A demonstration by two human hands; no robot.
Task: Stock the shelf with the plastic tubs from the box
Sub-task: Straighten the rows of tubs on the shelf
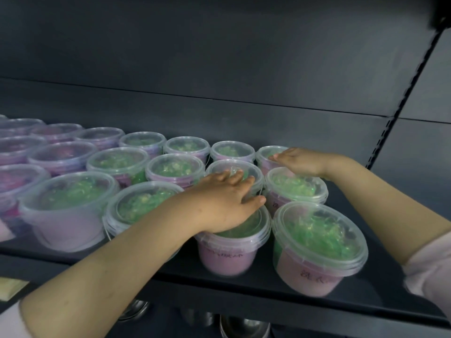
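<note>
On the dark shelf [380,279], left hand [224,198] lies flat, fingers straight, on a near tub [224,254]; right hand [297,159], likewise flat, rests on the far-right tub [264,154].

Left hand [227,203], right hand [300,159], both bare — pale pink left sleeve [9,323], matching right sleeve [432,269]
</note>
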